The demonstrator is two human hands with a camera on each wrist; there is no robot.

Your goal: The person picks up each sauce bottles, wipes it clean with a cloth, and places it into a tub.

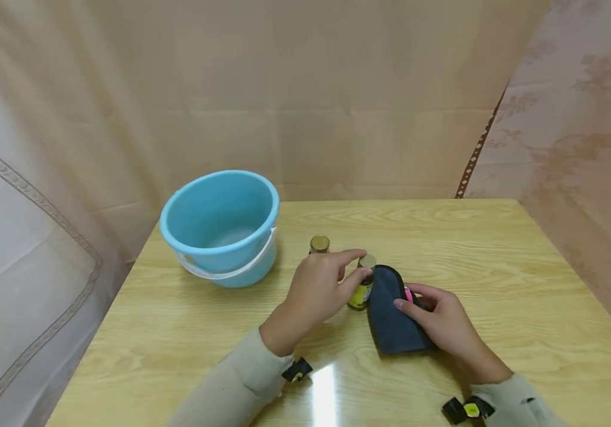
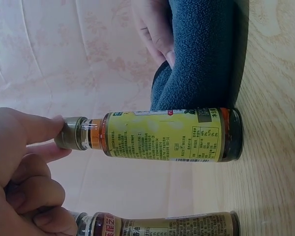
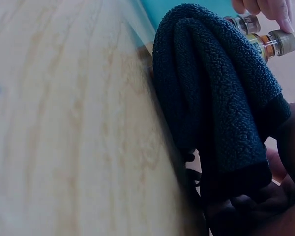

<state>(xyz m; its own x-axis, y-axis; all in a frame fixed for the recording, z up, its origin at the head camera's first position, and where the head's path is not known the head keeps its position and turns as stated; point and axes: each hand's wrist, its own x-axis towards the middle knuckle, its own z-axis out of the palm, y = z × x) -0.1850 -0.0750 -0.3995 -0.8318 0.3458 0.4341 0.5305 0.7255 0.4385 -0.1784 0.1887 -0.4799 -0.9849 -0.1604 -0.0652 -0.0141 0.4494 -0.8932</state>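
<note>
My left hand (image 1: 316, 287) pinches the cap of a small glass bottle with a yellow label (image 2: 162, 135) between thumb and fingertips. The bottle stands upright on the table. Close on its left is a second bottle (image 2: 187, 225) with a gold cap (image 1: 320, 242), partly hidden by the left hand. My right hand (image 1: 446, 320) grips a folded dark blue fleecy cloth (image 1: 393, 320) with black edging, thumb on the near face. The cloth stands right beside the yellow-labelled bottle. A small pink patch (image 1: 409, 294) shows at the cloth's edge by the right fingers.
A light blue bucket (image 1: 220, 252) with a white handle (image 1: 231, 273) stands at the table's back left. The wooden table (image 1: 524, 284) has its far edge along a beige curtain (image 1: 364, 118). Patterned cloth (image 1: 594, 148) hangs on the right.
</note>
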